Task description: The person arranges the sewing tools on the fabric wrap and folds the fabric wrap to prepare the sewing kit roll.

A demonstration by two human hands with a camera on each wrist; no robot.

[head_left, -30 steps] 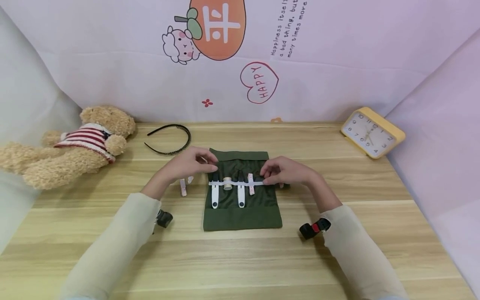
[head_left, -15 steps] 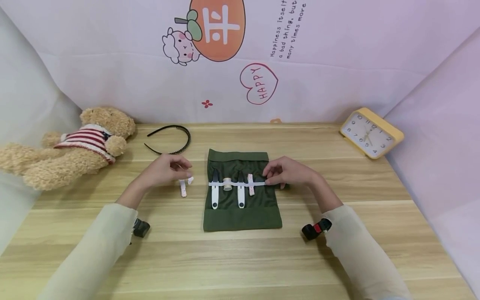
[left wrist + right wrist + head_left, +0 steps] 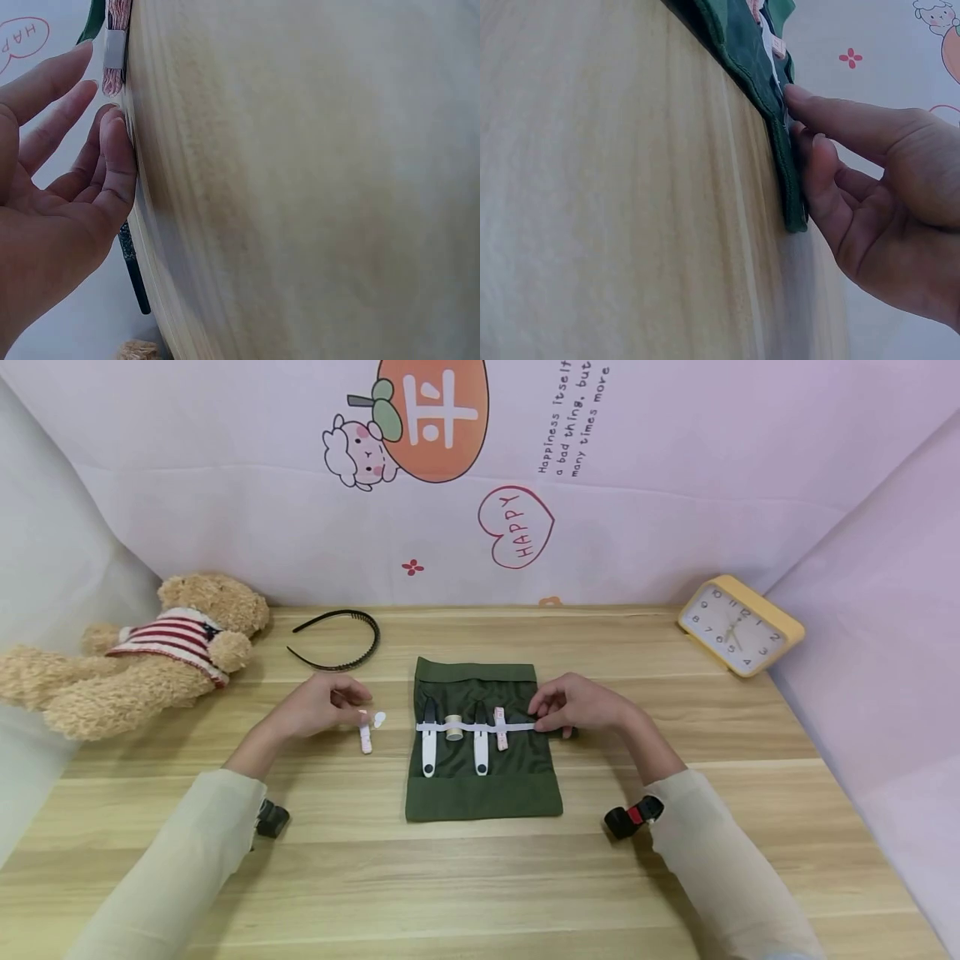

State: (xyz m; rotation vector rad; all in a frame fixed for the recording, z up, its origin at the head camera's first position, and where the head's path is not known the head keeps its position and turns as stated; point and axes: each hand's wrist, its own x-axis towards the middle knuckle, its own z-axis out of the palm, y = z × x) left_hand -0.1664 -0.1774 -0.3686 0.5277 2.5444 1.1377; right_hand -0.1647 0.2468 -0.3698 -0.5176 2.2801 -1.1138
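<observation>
A dark green cloth tool roll (image 3: 483,797) lies spread on the table with a white elastic band (image 3: 517,727) across it. Under the band sit two white-handled tools with black tips (image 3: 429,752) (image 3: 482,753), a small spool (image 3: 453,728) and a pale pink skein of thread (image 3: 501,729). My right hand (image 3: 577,703) pinches the band near the roll's right edge. My left hand (image 3: 318,706) hovers left of the roll, fingers loosely bent, over another pink thread skein (image 3: 112,60) with a white paper wrap. Its fingertips are close to the skein's end; contact cannot be told.
A small white piece (image 3: 379,719) lies beside the loose skein. Behind it is a black headband (image 3: 375,643). A teddy bear (image 3: 172,643) lies at the left, and a yellow clock (image 3: 738,627) stands at the back right. A printed cloth hangs behind the table.
My left hand has moved left, from the roll's upper left to above the loose skein. The right hand stays at the band's right end, shifting only slightly.
</observation>
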